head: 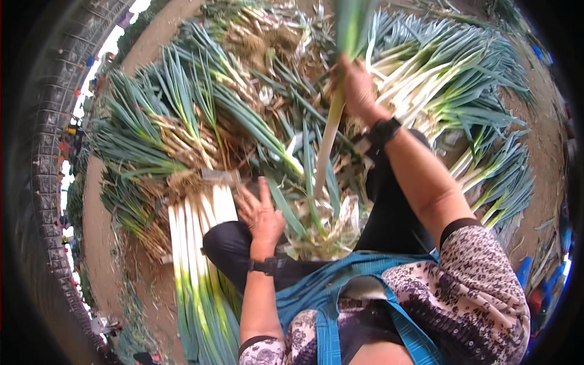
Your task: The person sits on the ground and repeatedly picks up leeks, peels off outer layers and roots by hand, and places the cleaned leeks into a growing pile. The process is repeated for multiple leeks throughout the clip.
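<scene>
My right hand (358,89) grips a long green onion (332,132) around its shaft. Its blurred green leaves rise past the top of the view and its pale end points down towards the litter. Fingers spread and holding nothing, my left hand (262,219) hovers beside my bent knee. Just left of it lies a row of green onions with clean white shafts (194,223), their roots away from me and their leaves towards me. A flat greyish piece (221,177) rests at the root end; I cannot tell what it is.
Untrimmed green onions with brown outer skins (182,137) are heaped at the left. White-shafted green onions (424,86) are piled at the right, with a smaller bunch (495,178) nearer me. Peeled leaves and skins (337,223) litter the ground between my legs.
</scene>
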Demonstrator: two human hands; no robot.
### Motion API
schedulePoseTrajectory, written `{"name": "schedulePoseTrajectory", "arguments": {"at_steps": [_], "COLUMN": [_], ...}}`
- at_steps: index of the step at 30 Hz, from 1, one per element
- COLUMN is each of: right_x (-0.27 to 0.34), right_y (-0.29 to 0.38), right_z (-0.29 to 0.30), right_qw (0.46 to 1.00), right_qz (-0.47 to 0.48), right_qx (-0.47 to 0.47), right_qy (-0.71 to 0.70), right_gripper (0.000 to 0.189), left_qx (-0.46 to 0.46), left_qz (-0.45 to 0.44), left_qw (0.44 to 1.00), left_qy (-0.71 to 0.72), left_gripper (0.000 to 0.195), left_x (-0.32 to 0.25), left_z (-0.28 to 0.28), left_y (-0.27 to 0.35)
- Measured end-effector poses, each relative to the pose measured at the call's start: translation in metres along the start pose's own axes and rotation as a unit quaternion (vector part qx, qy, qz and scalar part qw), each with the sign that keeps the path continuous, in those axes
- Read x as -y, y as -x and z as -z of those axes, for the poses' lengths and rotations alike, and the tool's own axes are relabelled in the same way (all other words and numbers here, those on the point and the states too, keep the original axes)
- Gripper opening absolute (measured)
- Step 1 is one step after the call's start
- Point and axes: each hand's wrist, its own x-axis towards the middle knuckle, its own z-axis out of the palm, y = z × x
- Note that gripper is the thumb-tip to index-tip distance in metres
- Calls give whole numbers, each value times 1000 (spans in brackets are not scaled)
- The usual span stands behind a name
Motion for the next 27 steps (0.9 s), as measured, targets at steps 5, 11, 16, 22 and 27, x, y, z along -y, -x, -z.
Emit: {"name": "schedulePoseTrajectory", "arguments": {"at_steps": [5,11,16,22,27], "right_x": [-22,-52,-76,-112,-124], "right_y": [84,121,99,127,160], "right_z": [-51,-33,4,-95,-192], "right_qw": [947,684,662,702,650], "right_qz": [3,-26,14,98,395], "right_qx": [322,605,666,605,567], "right_qy": [19,407,344,364,316], "right_gripper": [33,41,27,31,26], "left_qx": [-68,-58,-193,-260,-292], "left_qz": [-99,-1,8,-5,46], "left_qw": [867,389,371,439,396], "left_qy": [483,919,908,860,869], "left_gripper": [112,47,41,75,90], "left_x": [20,67,196,266,269], "left_z": [68,112,132,156,135], "left_y": [-79,-87,-15,107,209]}}
